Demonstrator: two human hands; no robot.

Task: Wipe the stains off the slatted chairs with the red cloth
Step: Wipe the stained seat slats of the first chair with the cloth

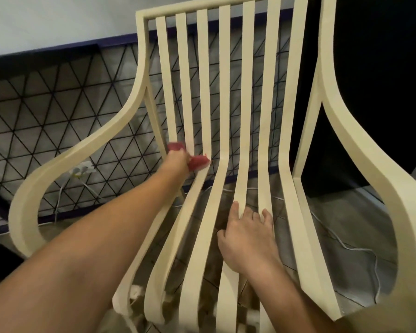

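A cream slatted chair (246,116) with curved armrests fills the view. My left hand (177,162) reaches to the bend where seat meets backrest and grips the red cloth (198,161), pressing it on the left slats. The cloth shows on both sides of the hand. My right hand (246,236) rests flat on the middle seat slats, fingers spread and pointing toward the backrest.
Behind the chair stands a dark panel with a triangular grid pattern (58,111). A white socket with cables (82,169) sits low on it. White cables (346,246) run over the tiled floor under the seat. A dark surface (382,68) fills the right.
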